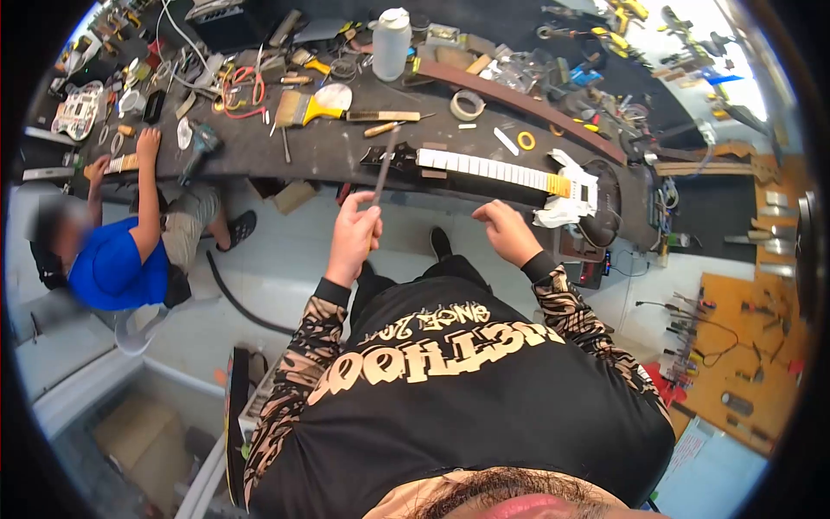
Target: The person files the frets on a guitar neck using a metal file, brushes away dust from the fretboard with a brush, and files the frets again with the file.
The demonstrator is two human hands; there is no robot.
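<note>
My left hand (353, 235) is closed around the handle of a slim metal file (386, 169), which points up and away over the bench edge. To the right, my right hand (508, 232) is raised in front of the bench, its fingers loosely bent and apart, with nothing visible in them. Beyond both hands lies an electric guitar (598, 208) with a dark body and headstock. White strips cover most of its fretboard (484, 168), and white paper or tape wraps the body around the neck end. Neither hand touches the guitar.
The cluttered workbench (333, 156) holds a wide brush (311, 108), a tape roll (467, 105), a translucent bottle (392, 45) and a drill (202, 147). At left, a person in a blue shirt (117, 266) handles another neck. A tool board (743, 346) stands right.
</note>
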